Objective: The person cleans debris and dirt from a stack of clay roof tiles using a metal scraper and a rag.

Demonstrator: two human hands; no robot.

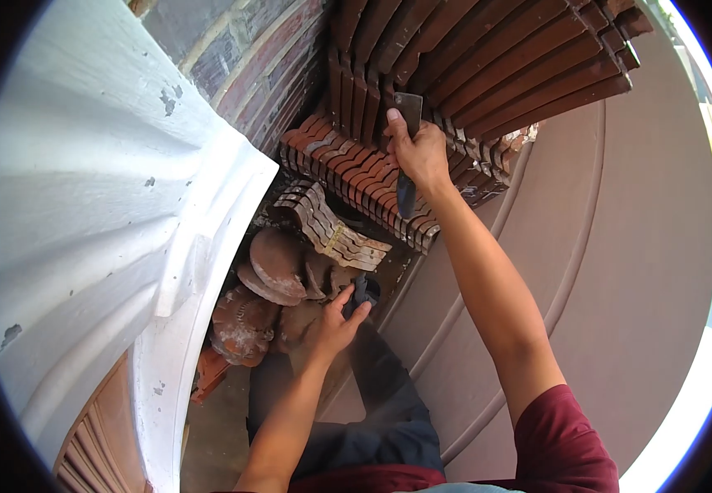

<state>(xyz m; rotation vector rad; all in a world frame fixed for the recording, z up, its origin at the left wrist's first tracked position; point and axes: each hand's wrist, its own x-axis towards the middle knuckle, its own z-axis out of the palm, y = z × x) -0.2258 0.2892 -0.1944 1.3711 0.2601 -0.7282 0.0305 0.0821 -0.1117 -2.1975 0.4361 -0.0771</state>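
My right hand (423, 152) is closed around a dark flat-bladed tool (406, 193). A squared metal end of it sticks out above the fist, and a rounded dark end points down below it. The tool is in front of a row of orange-brown roof tiles (348, 168) standing on edge. Lower down, my left hand (339, 324) has its thumb and fingers about a small dark object (362, 289), whose kind I cannot make out. Just above that hand are pale, weathered curved tiles (327, 230), with rounded clay pieces (278, 263) to its left.
Larger dark brown tiles (487, 62) are stacked at the top. A white moulded surface with chipped paint (126, 181) fills the left, beside a brick wall (249, 57). To the right stands a beige ribbed panel (619, 246). My dark-trousered legs (372, 444) are below.
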